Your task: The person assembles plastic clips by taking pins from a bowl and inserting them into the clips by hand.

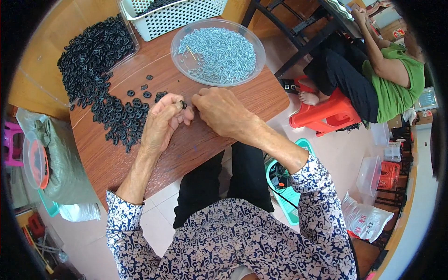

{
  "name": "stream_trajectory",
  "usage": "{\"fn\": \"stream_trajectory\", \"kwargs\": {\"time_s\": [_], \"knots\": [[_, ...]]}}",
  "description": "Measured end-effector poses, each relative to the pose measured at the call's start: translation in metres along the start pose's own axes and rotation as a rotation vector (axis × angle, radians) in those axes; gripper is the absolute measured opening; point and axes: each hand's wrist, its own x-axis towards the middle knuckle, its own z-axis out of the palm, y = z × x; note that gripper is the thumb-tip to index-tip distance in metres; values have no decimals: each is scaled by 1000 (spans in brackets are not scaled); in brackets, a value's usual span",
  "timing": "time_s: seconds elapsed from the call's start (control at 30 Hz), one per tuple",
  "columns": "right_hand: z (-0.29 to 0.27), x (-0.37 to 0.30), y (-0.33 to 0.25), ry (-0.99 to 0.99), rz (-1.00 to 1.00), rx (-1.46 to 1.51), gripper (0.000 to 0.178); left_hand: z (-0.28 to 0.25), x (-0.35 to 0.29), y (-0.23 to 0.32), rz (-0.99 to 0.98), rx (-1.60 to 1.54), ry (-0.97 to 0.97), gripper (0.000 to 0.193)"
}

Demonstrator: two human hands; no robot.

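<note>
My left hand (163, 119) pinches a small black oval piece (183, 105) between thumb and fingertips, above the wooden table. Close beside it, my right hand (221, 109) is closed, its fingertips almost at the black piece; whatever it holds is hidden. Left of my hands, a spread of similar black oval pieces with holes (122, 116) runs into a large heap (95, 51) at the far left. Beyond my right hand stands a round clear bowl (260, 60) of slim silvery-blue pieces (228, 51), with a thin yellowish stick (191, 52) among them.
A white perforated basket (175, 21) stands behind the bowl. The brown tabletop (186, 154) ends just before my lap. On the right, another person in green (396, 77) sits on a red stool (326, 112). A green basket (287, 203) lies on the floor, and a sack (67, 163) stands left.
</note>
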Motion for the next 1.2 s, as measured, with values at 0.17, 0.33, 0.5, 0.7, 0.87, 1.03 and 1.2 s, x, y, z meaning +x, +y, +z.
{"fn": "stream_trajectory", "kwargs": {"time_s": [0.17,0.33,0.5,0.7,0.87,1.03,1.2], "knots": [[-7,1,-8,-24,6,-66,8,0,1,-1,-12,1,0,12],[-8,2,-11,-73,34,-163,10,2,0,2,-12,34,3,12],[-8,6,-13,-55,4,-132,6,0,-1,1,-10,32,-11,13],[-5,14,-18,-157,-36,-324,9,3,0,0,-7,7,8,12],[-1,16,-1,-58,-74,-219,4,-1,0,1,2,19,-51,12],[1,11,7,7,-57,74,3,-2,1,-2,-2,39,-20,18],[5,-3,13,37,81,457,6,-1,1,0,4,18,-10,13]]}}
